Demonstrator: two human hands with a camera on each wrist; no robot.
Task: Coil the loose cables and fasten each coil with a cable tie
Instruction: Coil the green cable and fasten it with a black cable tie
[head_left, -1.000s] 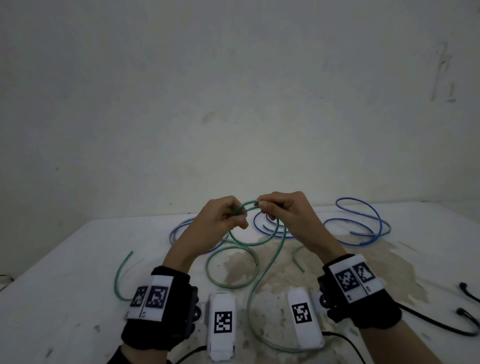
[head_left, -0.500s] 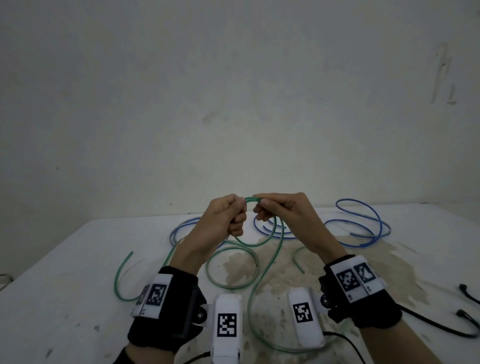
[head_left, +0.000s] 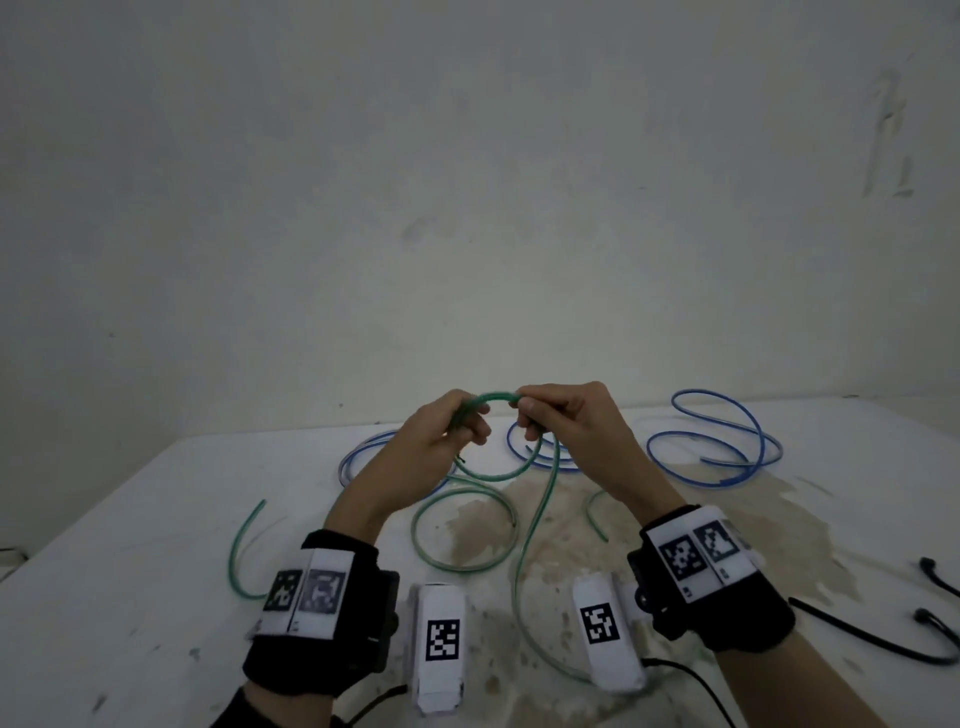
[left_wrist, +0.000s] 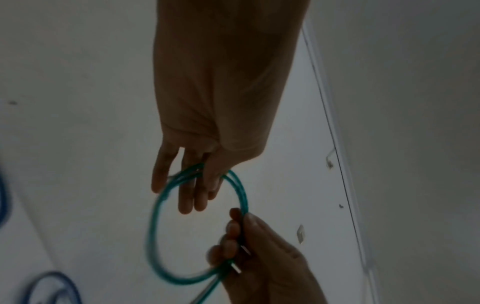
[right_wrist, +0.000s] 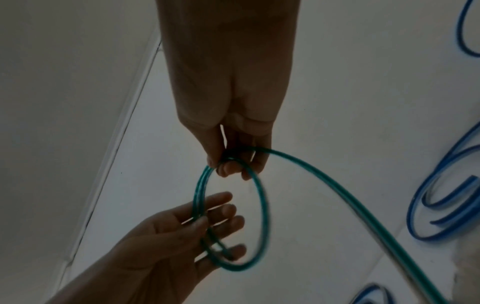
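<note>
A green cable (head_left: 491, 397) is held up over the white table (head_left: 156, 519) as a small coil of about two turns. My left hand (head_left: 465, 428) holds the coil's left side, thumb pressing the strands against the fingers (right_wrist: 223, 209). Pinching its right side is my right hand (head_left: 530, 415), with curled fingertips (right_wrist: 231, 166). In the left wrist view the coil (left_wrist: 153, 226) hangs between both hands. The cable's loose remainder (head_left: 519, 561) trails from the right hand down onto the table in wide curves.
A blue cable (head_left: 753, 441) lies in loose loops at the back of the table, behind the hands. Black cable ties (head_left: 857, 631) lie near the right edge. A brown stain marks the table's middle. A bare wall stands close behind.
The left hand has shifted its hold on the coil and its wrist has rolled a little. The right hand stays pinched on the top of the loop. The loose cable has slid slightly.
</note>
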